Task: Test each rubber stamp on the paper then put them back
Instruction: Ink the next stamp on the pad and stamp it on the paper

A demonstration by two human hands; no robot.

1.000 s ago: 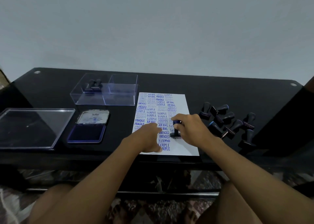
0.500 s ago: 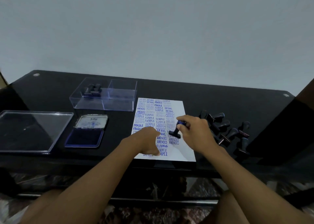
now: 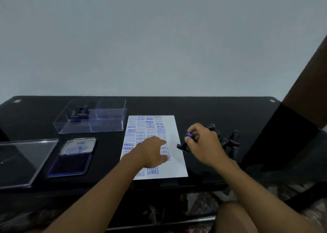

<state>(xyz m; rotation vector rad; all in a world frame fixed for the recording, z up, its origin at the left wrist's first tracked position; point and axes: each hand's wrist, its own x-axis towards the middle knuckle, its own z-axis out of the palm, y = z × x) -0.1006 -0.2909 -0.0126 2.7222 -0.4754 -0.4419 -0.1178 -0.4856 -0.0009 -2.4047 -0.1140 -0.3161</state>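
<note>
On the black table (image 3: 212,109), left to right: a clear box (image 3: 92,117) holding two stamps, an open ink pad (image 3: 70,163), then paper (image 3: 175,163) crowded with blue prints. Most testing looks done; putting back has barely begun. The left hand (image 3: 152,153) rests on the paper, fingers loosely curled. The right hand (image 3: 205,142) pinches a stamp (image 3: 184,146), tilted, at the paper's right edge. More loose stamps (image 3: 231,140) lie behind it.

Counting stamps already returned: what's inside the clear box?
Two dark stamps stand in the clear box's left rear part. Their faces are hidden underneath.
</note>
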